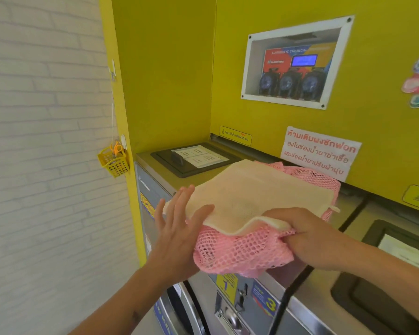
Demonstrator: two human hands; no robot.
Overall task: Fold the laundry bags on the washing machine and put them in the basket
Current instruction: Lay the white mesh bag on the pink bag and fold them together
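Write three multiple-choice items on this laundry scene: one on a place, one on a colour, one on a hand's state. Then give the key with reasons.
1. Where does the cream bag lie?
A. on top of the pink mesh bag
B. inside the small yellow basket
C. on the floor

2. What colour is the small basket on the wall?
A. blue
B. yellow
C. white

3. How is the left hand set?
A. curled in a fist
B. fingers straight against the bags' edge
C. holding scissors

Key: 1 A, the cream bag covers the pink mesh, which shows below and behind it. 2 B, it is plainly yellow. 3 B, its fingers are spread and straight, while the right hand grips the stack.
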